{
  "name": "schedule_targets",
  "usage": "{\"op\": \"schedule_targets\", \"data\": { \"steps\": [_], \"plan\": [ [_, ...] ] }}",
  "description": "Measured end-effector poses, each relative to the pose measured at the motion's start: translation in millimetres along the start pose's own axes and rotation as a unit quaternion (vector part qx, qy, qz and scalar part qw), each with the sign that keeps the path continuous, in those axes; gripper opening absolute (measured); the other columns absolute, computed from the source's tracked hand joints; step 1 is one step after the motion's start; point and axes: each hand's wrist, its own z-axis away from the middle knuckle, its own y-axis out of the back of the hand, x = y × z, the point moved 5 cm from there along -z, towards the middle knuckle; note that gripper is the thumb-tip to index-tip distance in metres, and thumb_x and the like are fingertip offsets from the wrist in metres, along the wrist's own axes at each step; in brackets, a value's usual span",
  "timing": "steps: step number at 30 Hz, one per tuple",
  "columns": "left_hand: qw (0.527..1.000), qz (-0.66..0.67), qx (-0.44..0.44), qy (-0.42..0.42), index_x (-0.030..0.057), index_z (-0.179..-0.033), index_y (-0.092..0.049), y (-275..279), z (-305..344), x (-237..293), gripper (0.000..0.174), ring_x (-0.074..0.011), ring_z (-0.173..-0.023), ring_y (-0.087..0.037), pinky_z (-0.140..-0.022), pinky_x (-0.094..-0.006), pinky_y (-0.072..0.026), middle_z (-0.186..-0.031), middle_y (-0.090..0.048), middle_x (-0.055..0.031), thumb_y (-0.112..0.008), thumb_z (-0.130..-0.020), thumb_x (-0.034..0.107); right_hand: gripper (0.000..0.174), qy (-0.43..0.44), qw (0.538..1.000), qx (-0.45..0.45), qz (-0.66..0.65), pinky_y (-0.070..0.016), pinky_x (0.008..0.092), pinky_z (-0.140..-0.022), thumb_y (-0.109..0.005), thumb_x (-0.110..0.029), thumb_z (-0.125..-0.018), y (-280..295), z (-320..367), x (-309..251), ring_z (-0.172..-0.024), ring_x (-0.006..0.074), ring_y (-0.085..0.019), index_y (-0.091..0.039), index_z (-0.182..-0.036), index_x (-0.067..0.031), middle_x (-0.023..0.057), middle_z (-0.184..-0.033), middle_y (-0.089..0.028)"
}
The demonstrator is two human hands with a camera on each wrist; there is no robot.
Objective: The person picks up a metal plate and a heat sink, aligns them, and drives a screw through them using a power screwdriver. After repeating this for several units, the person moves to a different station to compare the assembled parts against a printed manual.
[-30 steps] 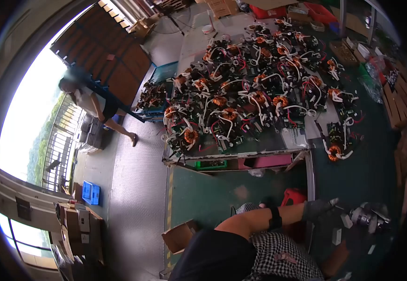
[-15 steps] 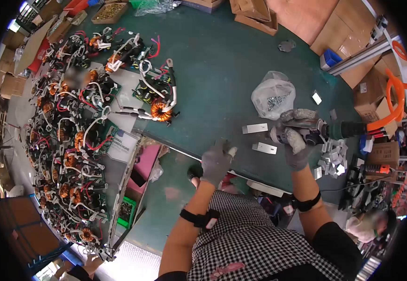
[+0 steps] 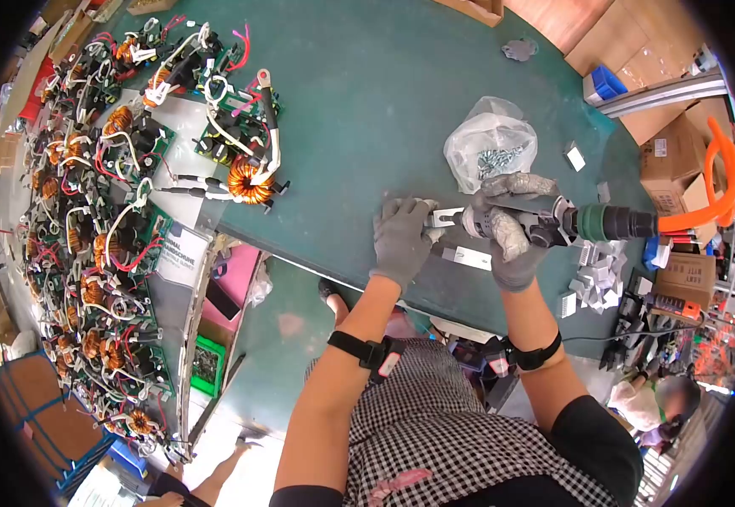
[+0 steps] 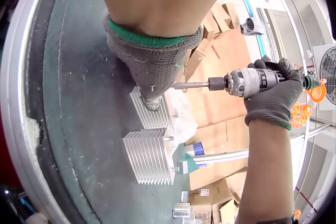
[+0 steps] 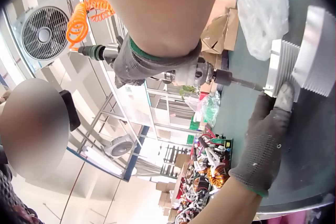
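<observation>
My grey-gloved left hand holds a finned aluminium heat sink on the green table, thumb along its fins in the right wrist view. The gloved right hand grips a power screwdriver with a taped body. The driver lies level, its long bit reaching the flat face of the heat sink close to the left fingers. Beside it stands a second heat sink, untouched. A clear plastic bag of screws sits just beyond the driver.
Circuit boards with copper coils crowd the left of the table; one board lies nearer. Small metal blocks are heaped at the right. An orange coiled hose runs to the driver. Cardboard boxes line the right edge.
The head view has swung from the circuit boards to the work area. Over the last half second my left hand has moved right and taken hold of a heat sink; the driver's bit has come to it.
</observation>
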Motion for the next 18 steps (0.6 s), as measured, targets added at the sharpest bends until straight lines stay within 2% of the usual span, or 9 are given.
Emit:
{"op": "schedule_targets", "data": {
  "steps": [3, 4, 7, 11, 12, 15, 16, 18],
  "plan": [
    [1.0, -0.002, 0.003, 0.003, 0.0197, -0.11, -0.064, 0.4, -1.2, 0.0, 0.037, -0.0255, -0.112, -0.05, -0.1, -0.0494, -0.0349, -0.108, -0.062, 0.0034, -0.074, -0.075, 0.028, 0.04, 0.013, 1.0, 0.001, -0.006, -0.0577, 0.0367, -0.075, -0.061, 0.011, -0.076, -3.0, 0.3, -6.5, -0.085, 0.0247, -0.066, -0.047, -0.113, 0.005, 0.016, -0.1, -0.062],
    [1.0, -0.006, 0.001, 0.005, 0.0197, -0.111, -0.064, 0.2, -0.7, -0.3, 0.038, -0.0254, -0.112, -0.05, -0.1, -0.0488, -0.0349, -0.109, -0.062, 0.0033, -0.073, -0.075, 0.029, 0.036, -0.012, 1.0, 0.016, 0.024, -0.0557, 0.0369, -0.072, -0.065, 0.001, -0.076, -7.9, -1.3, -10.3, -0.08, 0.0257, -0.065, -0.049, -0.108, 0.0007, 0.0148, -0.096, -0.062],
    [1.0, -0.009, 0.017, -0.002, 0.0204, -0.112, -0.063, -2.9, -1.6, -2.6, 0.04, -0.0253, -0.113, -0.05, -0.099, -0.0475, -0.035, -0.109, -0.061, 0.0033, -0.072, -0.076, 0.032, 0.036, 0.015, 0.999, 0.0, 0.05, -0.0555, 0.0379, -0.072, -0.066, 0.001, -0.075, -9.5, -6.6, -11.4, -0.079, 0.0259, -0.064, -0.049, -0.107, 0.0007, 0.0147, -0.095, -0.062],
    [1.0, -0.017, 0.009, 0.009, 0.0208, -0.113, -0.062, -4.7, -3.1, -4.2, 0.04, -0.0251, -0.113, -0.049, -0.098, -0.0463, -0.0347, -0.109, -0.061, 0.0034, -0.071, -0.076, 0.034, 0.037, -0.015, 0.999, 0.017, 0.035, -0.0544, 0.039, -0.072, -0.07, -0.006, -0.077, -8.0, -5.4, -8.9, -0.08, 0.0261, -0.063, -0.049, -0.107, 0.0004, 0.0158, -0.093, -0.062],
    [1.0, -0.018, 0.016, 0.005, 0.0209, -0.113, -0.062, -5.9, -2.6, -4.8, 0.04, -0.0251, -0.113, -0.049, -0.098, -0.0463, -0.0347, -0.109, -0.061, 0.0035, -0.071, -0.076, 0.034, 0.035, 0.034, 0.991, -0.013, 0.128, -0.0539, 0.0399, -0.073, -0.069, -0.013, -0.081, -9.8, -8.1, -12.7, -0.08, 0.0268, -0.063, -0.05, -0.106, 0.0005, 0.0168, -0.093, -0.062],
    [0.999, -0.023, 0.023, 0.0, 0.0213, -0.112, -0.062, -8.9, -1.1, -7.3, 0.039, -0.025, -0.114, -0.049, -0.097, -0.0462, -0.0349, -0.109, -0.061, 0.0041, -0.07, -0.076, 0.035, 0.035, -0.01, 1.0, 0.011, -0.009, -0.0538, 0.0403, -0.073, -0.068, -0.015, -0.082, -18.6, -10.1, -15.6, -0.079, 0.0271, -0.062, -0.05, -0.107, 0.0004, 0.0173, -0.093, -0.062],
    [0.999, -0.024, 0.025, -0.001, 0.0215, -0.112, -0.062, -9.4, -1.6, -7.3, 0.038, -0.0249, -0.114, -0.048, -0.097, -0.0462, -0.035, -0.109, -0.061, 0.0043, -0.07, -0.077, 0.035, 0.036, 0.026, 0.998, 0.002, 0.057, -0.0538, 0.0401, -0.074, -0.068, -0.013, -0.08, -16.8, -12.2, -15.0, -0.079, 0.0268, -0.062, -0.049, -0.107, 0.0005, 0.0174, -0.092, -0.062],
    [1.0, -0.023, 0.016, 0.002, 0.022, -0.111, -0.062, -10.5, -2.3, -8.0, 0.039, -0.0248, -0.114, -0.048, -0.097, -0.0461, -0.0351, -0.109, -0.061, 0.0047, -0.07, -0.076, 0.035, 0.037, 0.017, 1.0, -0.002, 0.018, -0.0541, 0.0394, -0.073, -0.068, -0.01, -0.078, -12.1, -13.8, -10.8, -0.078, 0.0263, -0.062, -0.049, -0.108, 0.0005, 0.017, -0.092, -0.062]
  ]
}}
